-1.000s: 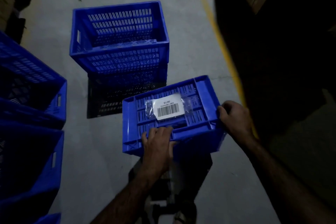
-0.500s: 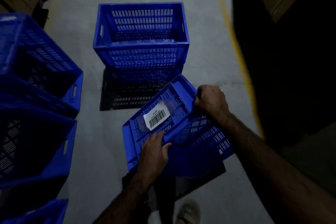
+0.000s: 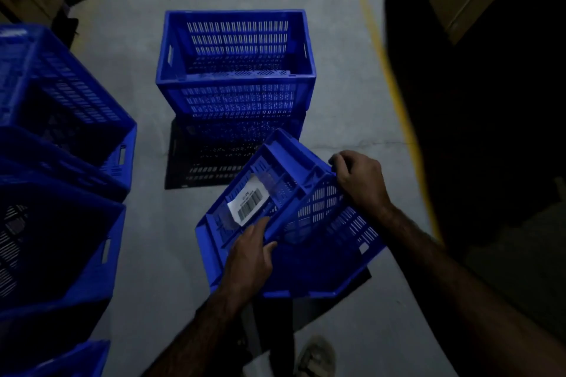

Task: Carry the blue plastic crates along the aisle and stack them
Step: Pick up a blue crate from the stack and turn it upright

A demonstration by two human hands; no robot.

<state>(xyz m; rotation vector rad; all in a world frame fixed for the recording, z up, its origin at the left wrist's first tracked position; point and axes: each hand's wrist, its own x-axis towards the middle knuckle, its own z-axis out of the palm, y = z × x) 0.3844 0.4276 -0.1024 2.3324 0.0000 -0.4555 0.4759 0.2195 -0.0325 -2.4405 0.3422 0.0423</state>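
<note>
I am holding a crate (image 3: 294, 223) in both hands, low and tilted, its barcode label (image 3: 248, 206) facing up at me. My left hand (image 3: 249, 263) is closing around the near rim at about 7 o'clock of the crate, fingers curled over the edge just below the label; my right hand (image 3: 361, 180) is gripping the far corner at about 2 o'clock, fingers wrapped over it. The stack (image 3: 235, 70) I am aiming for is standing open-topped on the floor (image 3: 147, 223) at 11 o'clock from my grip, near but not touching. The crate's long axis is running from 10 to 4 o'clock, skewed against the stack's rim, so I am judging it needs squaring. My right hand is nearer the stack. In this dim light I cannot tell how many crates it holds.
</note>
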